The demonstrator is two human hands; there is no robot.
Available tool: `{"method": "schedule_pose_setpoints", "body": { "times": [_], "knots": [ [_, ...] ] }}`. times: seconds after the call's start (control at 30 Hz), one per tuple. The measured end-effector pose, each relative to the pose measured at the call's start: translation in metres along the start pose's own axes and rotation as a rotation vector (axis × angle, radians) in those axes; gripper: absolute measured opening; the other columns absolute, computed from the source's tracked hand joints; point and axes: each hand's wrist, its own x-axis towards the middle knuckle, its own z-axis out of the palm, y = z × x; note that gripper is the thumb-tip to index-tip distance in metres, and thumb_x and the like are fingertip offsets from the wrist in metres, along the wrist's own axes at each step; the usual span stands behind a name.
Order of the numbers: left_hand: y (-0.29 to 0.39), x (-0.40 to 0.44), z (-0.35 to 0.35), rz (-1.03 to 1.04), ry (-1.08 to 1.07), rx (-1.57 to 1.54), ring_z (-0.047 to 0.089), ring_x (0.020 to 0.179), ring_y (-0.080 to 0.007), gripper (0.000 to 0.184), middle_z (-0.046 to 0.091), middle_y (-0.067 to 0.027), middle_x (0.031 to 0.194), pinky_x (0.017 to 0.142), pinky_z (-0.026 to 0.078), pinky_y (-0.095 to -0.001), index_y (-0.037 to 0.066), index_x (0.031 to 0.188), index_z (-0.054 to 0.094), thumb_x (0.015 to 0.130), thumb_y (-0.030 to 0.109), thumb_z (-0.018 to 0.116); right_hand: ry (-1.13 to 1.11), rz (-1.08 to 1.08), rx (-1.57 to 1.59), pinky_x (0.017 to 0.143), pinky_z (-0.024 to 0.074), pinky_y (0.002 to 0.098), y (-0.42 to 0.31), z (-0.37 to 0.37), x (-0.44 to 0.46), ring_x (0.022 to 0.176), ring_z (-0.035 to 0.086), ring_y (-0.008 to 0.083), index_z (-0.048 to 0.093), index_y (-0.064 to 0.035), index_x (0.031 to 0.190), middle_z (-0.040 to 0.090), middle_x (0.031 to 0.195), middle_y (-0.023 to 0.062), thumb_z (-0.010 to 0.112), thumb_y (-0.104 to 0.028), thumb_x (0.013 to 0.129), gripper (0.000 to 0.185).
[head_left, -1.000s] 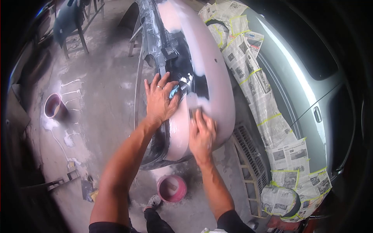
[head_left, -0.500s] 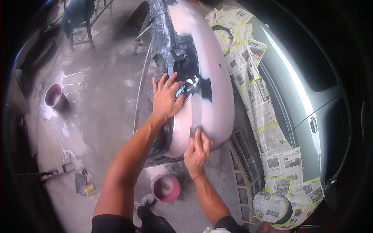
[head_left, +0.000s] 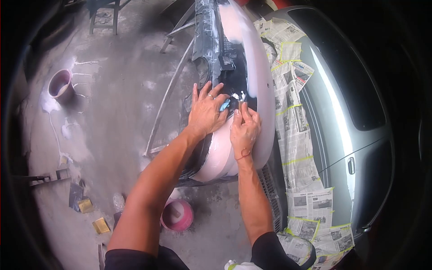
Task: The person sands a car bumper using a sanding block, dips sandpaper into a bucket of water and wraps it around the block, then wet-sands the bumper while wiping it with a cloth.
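Note:
A pale pink car bumper (head_left: 263, 130) with bare black patches lies lengthwise before me. My left hand (head_left: 207, 110) rests on its inner edge, several fingers spread, a ring on one. Between its thumb and index finger sits a crumpled light-blue piece (head_left: 225, 105), apparently pinched; its kind is unclear. On the bumper's face, just right of it, the fingers of my right hand (head_left: 245, 128) press a small flat grey-brown pad (head_left: 240, 106), like folded sandpaper and mostly covered by the fingers. White smears (head_left: 238, 96) mark the black area just beyond the fingertips.
A car (head_left: 346, 130) partly masked with taped newspaper (head_left: 288, 121) stands close on the right. One pink bucket (head_left: 177, 215) sits on the floor below my arms, another bucket (head_left: 60, 85) at left. Yellow pieces (head_left: 101, 225) lie lower left. A dark stand (head_left: 103, 18) is behind.
My right hand has slid the small pad up along the bumper, from its lower part to beside my left hand. The left hand stays on the same spot. The view has shifted slightly.

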Motion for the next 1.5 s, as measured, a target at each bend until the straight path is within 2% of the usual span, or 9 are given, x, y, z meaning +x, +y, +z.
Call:
{"method": "schedule_pose_setpoints", "body": {
  "times": [0.13,0.33,0.5,0.73,0.83,1.0,1.17,1.4,1.5],
  "knots": [
    [0.002,0.009,-0.004,0.019,0.006,-0.007,0.034,0.144,-0.0382,0.044,0.049,-0.0071,0.149,0.12,0.013,-0.0638,0.022,0.124,0.065,0.081,0.023,0.069,0.116,-0.174,-0.103,0.09,0.0486,0.0444,0.035,-0.016,-0.138,0.104,0.06,0.0355,0.068,0.0053,0.121,0.064,0.114,0.0226,0.063,-0.011,0.094,0.032],
    [0.0,0.0,0.0,0.012,0.031,-0.017,0.035,0.143,-0.0388,0.043,0.05,-0.0074,0.148,0.12,0.014,-0.0641,0.022,0.124,0.065,0.081,0.023,0.069,0.058,-0.143,0.007,0.089,0.0488,0.044,0.007,0.007,0.003,0.103,0.06,0.035,0.069,0.0002,0.121,0.064,0.114,0.0202,0.063,-0.012,0.095,0.03],
    [0.004,0.007,-0.007,0.003,0.002,0.003,0.035,0.143,-0.0389,0.042,0.05,-0.007,0.149,0.12,0.015,-0.0642,0.023,0.124,0.065,0.082,0.024,0.068,0.154,-0.171,-0.071,0.087,0.0501,0.0429,-0.009,-0.027,-0.123,0.102,0.062,0.0358,0.068,0.0014,0.125,0.063,0.112,0.022,0.07,-0.01,0.09,0.037],
    [0.006,0.004,-0.004,-0.013,0.036,-0.019,0.034,0.145,-0.0372,0.038,0.051,-0.0092,0.148,0.122,0.014,-0.0625,0.016,0.118,0.069,0.082,0.025,0.065,0.052,-0.12,-0.012,0.087,0.0492,0.0443,0.02,-0.002,-0.012,0.097,0.061,0.0339,0.068,0.0014,0.125,0.066,0.108,0.019,0.065,-0.015,0.095,0.034],
    [0.006,0.006,-0.005,-0.017,0.017,-0.011,0.034,0.145,-0.0366,0.038,0.051,-0.0086,0.148,0.122,0.013,-0.0621,0.016,0.118,0.069,0.081,0.024,0.065,0.146,-0.19,-0.026,0.087,0.0501,0.0443,0.041,-0.012,-0.134,0.1,0.063,0.0348,0.067,0.0014,0.127,0.063,0.112,0.0208,0.071,-0.006,0.087,0.041],
    [0.003,0.004,-0.001,0.009,0.041,-0.002,0.036,0.143,-0.0396,0.042,0.052,-0.0072,0.147,0.119,0.015,-0.0658,0.021,0.122,0.066,0.081,0.024,0.068,0.006,-0.061,-0.033,0.085,0.0505,0.0437,0.024,-0.002,-0.008,0.098,0.062,0.0367,0.068,0.0001,0.125,0.064,0.108,0.0196,0.063,-0.012,0.094,0.033],
    [0.006,0.007,-0.004,0.006,0.023,0.008,0.035,0.143,-0.0388,0.04,0.052,-0.0079,0.147,0.12,0.014,-0.0647,0.019,0.12,0.067,0.081,0.024,0.067,0.159,-0.151,-0.029,0.086,0.0503,0.0433,0.02,-0.02,-0.12,0.099,0.063,0.0349,0.07,0.0012,0.123,0.064,0.112,0.0186,0.07,-0.012,0.089,0.037],
    [0.004,0.004,-0.002,0.006,0.039,0.006,0.034,0.144,-0.0383,0.039,0.051,-0.0082,0.148,0.121,0.013,-0.064,0.018,0.119,0.068,0.081,0.024,0.065,0.055,-0.118,-0.013,0.085,0.0507,0.0454,0.025,-0.004,-0.01,0.098,0.062,0.0365,0.067,-0.0007,0.127,0.064,0.107,0.0204,0.068,-0.012,0.091,0.038],
    [0.004,0.008,-0.004,0.016,0.027,0.008,0.034,0.144,-0.0382,0.04,0.05,-0.0079,0.148,0.121,0.012,-0.0638,0.018,0.119,0.068,0.08,0.024,0.066,0.166,-0.129,0.03,0.086,0.0513,0.0411,0.043,-0.012,-0.133,0.099,0.063,0.0332,0.068,0.0003,0.126,0.064,0.11,0.0186,0.072,-0.008,0.087,0.041]
  ]
}}
